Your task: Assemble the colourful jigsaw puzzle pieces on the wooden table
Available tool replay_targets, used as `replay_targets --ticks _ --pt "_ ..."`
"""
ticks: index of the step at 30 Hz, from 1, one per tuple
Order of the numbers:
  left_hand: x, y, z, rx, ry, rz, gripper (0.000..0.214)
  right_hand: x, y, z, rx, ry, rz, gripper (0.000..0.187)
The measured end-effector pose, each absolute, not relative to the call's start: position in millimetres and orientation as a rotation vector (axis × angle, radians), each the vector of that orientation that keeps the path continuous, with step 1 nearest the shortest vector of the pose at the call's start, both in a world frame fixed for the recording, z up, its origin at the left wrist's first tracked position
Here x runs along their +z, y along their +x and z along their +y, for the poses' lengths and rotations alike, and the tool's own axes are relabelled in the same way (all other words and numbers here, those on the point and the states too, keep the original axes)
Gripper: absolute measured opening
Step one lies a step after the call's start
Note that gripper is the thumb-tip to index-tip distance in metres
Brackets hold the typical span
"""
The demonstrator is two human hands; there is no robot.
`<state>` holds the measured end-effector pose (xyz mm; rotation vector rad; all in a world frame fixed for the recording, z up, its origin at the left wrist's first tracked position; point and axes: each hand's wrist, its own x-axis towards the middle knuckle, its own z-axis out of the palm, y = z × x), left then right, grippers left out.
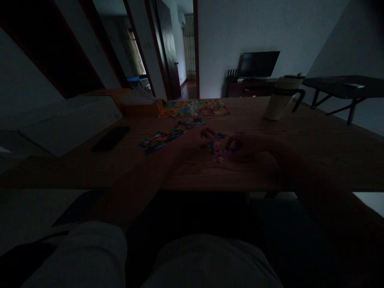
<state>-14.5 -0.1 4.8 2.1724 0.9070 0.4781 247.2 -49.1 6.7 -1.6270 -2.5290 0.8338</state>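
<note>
The room is dim. Both my hands rest on a wooden table (315, 160) over a small cluster of joined puzzle pieces (218, 154), pink and purple. My left hand (196, 138) touches the cluster's upper left edge with its fingertips. My right hand (246, 146) has its fingers curled on the cluster's right side. A longer strip of assembled, colourful puzzle pieces (168, 136) lies to the left of my left hand. Whether either hand pinches a single piece is too dark to tell.
A colourful puzzle picture sheet (195, 108) lies at the far edge. A white lidded mug with a dark handle (282, 98) stands at the right. A dark phone (110, 139) lies at the left, beside white sheets (72, 124) and an orange box (141, 108).
</note>
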Motion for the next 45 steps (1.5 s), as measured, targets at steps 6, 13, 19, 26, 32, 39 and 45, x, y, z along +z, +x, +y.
replay_targets --ticks 6,13,19,26,32,39,45 --pt "4 -11 -5 0.542 2.034 0.897 0.035 7 246 -50 0.814 -1.619 -2.524 0.058" --pt "5 -17 -5 0.322 2.082 0.76 0.032 6 239 -54 0.792 -1.573 -2.524 0.054" --pt "7 -13 -15 0.187 2.135 0.643 0.035 10 234 -57 0.737 -1.578 -2.515 0.05" --pt "5 -13 -15 0.181 2.304 0.75 0.039 6 238 -52 0.662 -1.643 -2.479 0.051" --pt "10 -14 -20 0.168 2.358 0.769 0.041 1 242 -46 0.609 -1.661 -2.478 0.054" --pt "11 -14 -20 0.139 2.426 0.767 0.039 -1 246 -45 0.645 -1.62 -2.489 0.053" --pt "13 -18 -20 0.022 2.425 0.74 0.042 -3 246 -44 0.664 -1.604 -2.477 0.052"
